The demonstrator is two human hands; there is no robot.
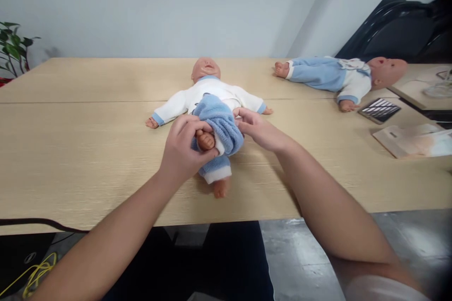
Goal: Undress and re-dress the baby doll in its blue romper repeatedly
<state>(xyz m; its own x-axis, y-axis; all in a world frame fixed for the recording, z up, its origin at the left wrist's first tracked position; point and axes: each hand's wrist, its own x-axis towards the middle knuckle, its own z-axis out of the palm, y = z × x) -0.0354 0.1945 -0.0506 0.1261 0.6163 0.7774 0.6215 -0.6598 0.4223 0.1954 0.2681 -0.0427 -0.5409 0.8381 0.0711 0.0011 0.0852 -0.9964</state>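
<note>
A baby doll [222, 90] in a white top lies on its back, head towards the wall and arms spread. Its fluffy light-blue trousers [226, 134] have white cuffs. One leg is bent up, its trouser leg bunched in folds and a bare foot [205, 140] poking out. My left hand [181, 146] is closed on this trouser leg near the cuff, fingers and thumb around the foot. On the other side, my right hand [259, 128] pinches the bunched blue cloth; its fingertips are partly hidden. The other leg points towards me, its foot [221, 188] on the table.
A second doll [318, 74] in blue and white lies at the back right of the wooden table [88, 160]. Near it are a dark phone-like slab [379, 110] and a flat pale packet [416, 141]. A black cable [42, 221] runs along the left front edge.
</note>
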